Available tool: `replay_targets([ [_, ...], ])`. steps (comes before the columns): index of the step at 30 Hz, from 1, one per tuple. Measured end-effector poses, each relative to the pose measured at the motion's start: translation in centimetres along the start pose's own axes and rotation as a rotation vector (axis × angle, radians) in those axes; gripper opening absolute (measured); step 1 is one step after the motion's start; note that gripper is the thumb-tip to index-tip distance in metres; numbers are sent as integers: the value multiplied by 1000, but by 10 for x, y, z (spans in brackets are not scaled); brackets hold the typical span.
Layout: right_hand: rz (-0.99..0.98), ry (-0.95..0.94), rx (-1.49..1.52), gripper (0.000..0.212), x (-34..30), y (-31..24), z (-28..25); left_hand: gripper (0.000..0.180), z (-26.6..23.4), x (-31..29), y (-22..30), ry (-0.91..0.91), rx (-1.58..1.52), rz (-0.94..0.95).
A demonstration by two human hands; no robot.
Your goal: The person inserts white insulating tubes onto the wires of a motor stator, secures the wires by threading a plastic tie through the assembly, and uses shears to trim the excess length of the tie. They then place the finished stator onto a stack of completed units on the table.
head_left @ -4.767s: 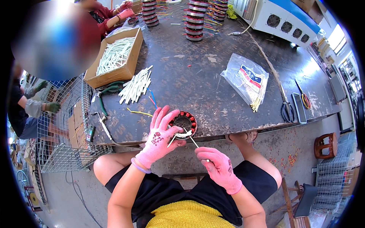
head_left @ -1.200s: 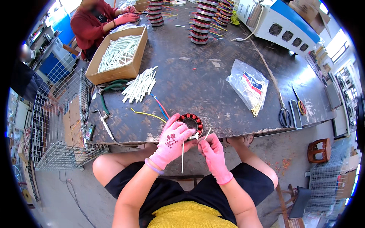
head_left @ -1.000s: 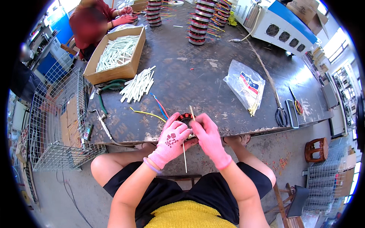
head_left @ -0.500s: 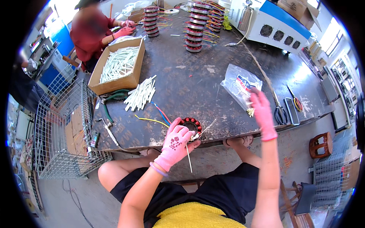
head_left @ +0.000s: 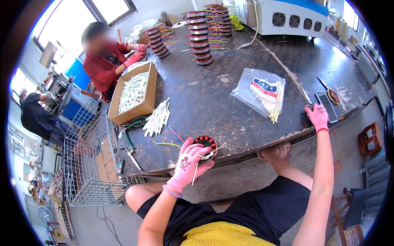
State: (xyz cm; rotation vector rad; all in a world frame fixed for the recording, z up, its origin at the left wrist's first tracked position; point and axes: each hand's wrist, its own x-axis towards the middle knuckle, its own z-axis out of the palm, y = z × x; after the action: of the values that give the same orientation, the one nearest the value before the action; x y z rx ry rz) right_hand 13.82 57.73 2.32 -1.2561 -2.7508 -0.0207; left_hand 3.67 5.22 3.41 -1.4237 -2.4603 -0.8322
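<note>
**Left hand steadies the stator while the right reaches out for a tool**

Nearest the seated person, the left hand (head_left: 186, 166) in its pink glove grips a round stator core (head_left: 206, 144) with red-and-copper windings at the near edge of the desk (head_left: 213, 94), fingers closed around its near side; a thin white sleeve strip hangs down from it past the desk edge. Coloured leads trail left of the core, and a heap of white sleeves (head_left: 157, 119) lies just beyond those.

Well to the right of the core, the right hand (head_left: 317, 117) stretches along the same near edge, fingers bent down onto something dark; I cannot tell whether they have closed on it. Scissors (head_left: 330, 92) and a flat dark phone-like slab (head_left: 326, 106) lie just beside that hand.

Farther from the core sits a clear bag of strips (head_left: 262, 92), and to its far left a cardboard box (head_left: 133, 94) of more white sleeves. Beyond are stacks of wound cores (head_left: 200, 39), where another person in red works.

The step looks like fetching a tool mid-sleeving; next, I judge, the right hand needs a firm hold on it and a return to the core.
</note>
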Motion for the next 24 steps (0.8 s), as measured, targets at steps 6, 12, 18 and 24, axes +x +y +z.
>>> replay_targets([
  [6, 117, 33, 66, 54, 18, 20, 18, 41, 9, 12, 13, 117, 19, -40],
  [12, 112, -222, -44, 52, 22, 3, -17, 19, 28, 5, 2, 206, -49, -103],
  [18, 86, 90, 195, 46, 21, 49, 15, 37, 25, 10, 10, 227, 50, -59],
  [24, 86, -289, 1618, 28, -37, 65, 18, 45, 11, 0, 2, -27, 256, 40],
])
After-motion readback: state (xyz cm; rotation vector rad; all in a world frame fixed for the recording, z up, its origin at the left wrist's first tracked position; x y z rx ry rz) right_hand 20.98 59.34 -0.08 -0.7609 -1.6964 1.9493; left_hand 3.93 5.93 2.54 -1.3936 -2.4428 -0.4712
